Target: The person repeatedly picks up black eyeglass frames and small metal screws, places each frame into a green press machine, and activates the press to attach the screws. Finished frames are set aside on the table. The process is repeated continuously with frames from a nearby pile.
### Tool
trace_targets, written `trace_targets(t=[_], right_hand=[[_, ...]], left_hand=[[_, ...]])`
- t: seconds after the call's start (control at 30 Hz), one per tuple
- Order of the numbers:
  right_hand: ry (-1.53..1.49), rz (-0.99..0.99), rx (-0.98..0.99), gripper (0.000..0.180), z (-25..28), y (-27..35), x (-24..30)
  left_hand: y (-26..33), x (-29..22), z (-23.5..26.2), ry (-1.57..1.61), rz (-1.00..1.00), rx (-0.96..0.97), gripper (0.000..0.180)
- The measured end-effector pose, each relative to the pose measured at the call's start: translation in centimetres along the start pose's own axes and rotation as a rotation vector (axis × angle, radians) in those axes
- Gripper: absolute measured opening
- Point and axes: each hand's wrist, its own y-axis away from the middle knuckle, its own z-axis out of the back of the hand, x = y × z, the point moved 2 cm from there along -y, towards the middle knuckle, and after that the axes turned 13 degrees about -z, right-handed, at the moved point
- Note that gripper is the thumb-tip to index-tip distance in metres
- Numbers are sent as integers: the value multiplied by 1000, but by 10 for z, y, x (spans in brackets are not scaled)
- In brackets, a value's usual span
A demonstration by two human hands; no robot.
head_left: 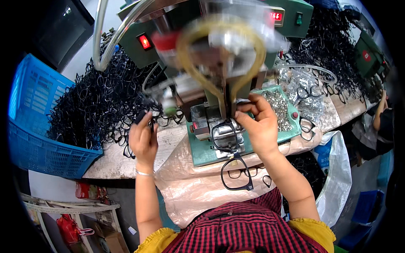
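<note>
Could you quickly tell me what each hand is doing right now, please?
Left hand: closed on a black eyeglass frame from the pile.
Right hand: fingers pinched at the machine; contents cannot be told.

Head view of a workbench (114, 162) with a green bench machine (202, 154) at centre. The right hand (259, 124) steadies a black spectacle frame (232, 154) on the machine's metal fixture (202, 122), beside a green tray of small metal parts (280, 107), while the left hand (143, 141) pinches a small dark piece at the edge of a large heap of black frames (101, 105). A blue plastic crate (33, 126) stands at far left, another person's arm (379, 111) shows at far right, and clear bags of frames (303, 88) lie behind the tray.
</note>
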Motion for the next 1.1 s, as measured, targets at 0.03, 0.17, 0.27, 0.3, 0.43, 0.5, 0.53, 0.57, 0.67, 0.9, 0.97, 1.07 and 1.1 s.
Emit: trace_targets(t=[0.03, 0.17, 0.27, 0.3, 0.43, 0.5, 0.53, 0.57, 0.67, 0.9, 0.97, 1.07, 1.1], right_hand=[[22, -57, 29, 45, -4, 2, 1], [-184, -52, 85, 49, -19, 14, 7], [-53, 8, 30, 51, -19, 29, 14], [58, 76, 53, 53, -17, 31, 17], [700, 376, -52, 35, 16, 11, 27], [1135, 397, -296, 24, 42, -7, 23], [1182, 412, -340, 24, 56, -11, 17], [1245, 278, -411, 24, 71, -13, 10], [1084, 424, -509, 20, 105, -12, -1], [919, 256, -455, 17, 115, -16, -19], [1245, 504, -496, 16, 105, -17, -21], [1316, 371, -484, 14, 101, -19, -28], [1302, 390, -468, 13, 100, -19, -29]], left_hand=[[-9, 7, 0, -62, -26, 90, 29], [-60, -9, 10, 5, -168, 111, 26], [-87, -67, 54, 111, -166, 127, 24], [-94, -87, 70, 136, -267, 97, 25], [-113, -155, 81, 466, -550, 326, 22], [-121, -169, 68, 489, -598, 343, 19], [-123, -174, 61, 475, -573, 428, 19], [-126, -176, 57, 472, -592, 375, 19], [-132, -177, 49, 520, -523, 373, 22], [-133, -172, 47, 622, -395, 362, 23], [-127, -173, 46, 611, -407, 339, 23], [-115, -169, 46, 671, -329, 232, 23], [-110, -164, 47, 775, -254, 148, 24]])
